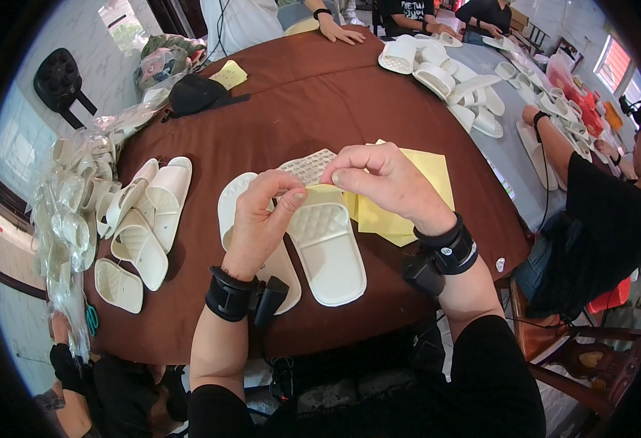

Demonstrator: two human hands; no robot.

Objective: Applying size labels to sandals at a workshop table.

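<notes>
My left hand [257, 223] and my right hand [390, 182] are close together above a pair of cream slippers, each with thumb and forefinger pinched. Whatever sits between the fingertips is too small or hidden to make out. Just beyond the fingers lies a sheet of small printed stickers [309, 167], partly covered by my right hand. Below the hands, the right slipper [329, 263] lies sole-down with its toe strap away from its near end. Its mate [280, 274] is partly hidden by my left hand and wrist. Yellow paper sheets [430, 179] lie under my right hand.
More cream slippers [163, 197] rest at left, beside plastic-wrapped ones [79, 197]. A black cap [197, 95] and teal scissors [92, 319] lie on the brown-covered table [313, 87]. Slippers [437, 73] are heaped at far right. Other people work around the table; a wooden chair [590, 361] stands right.
</notes>
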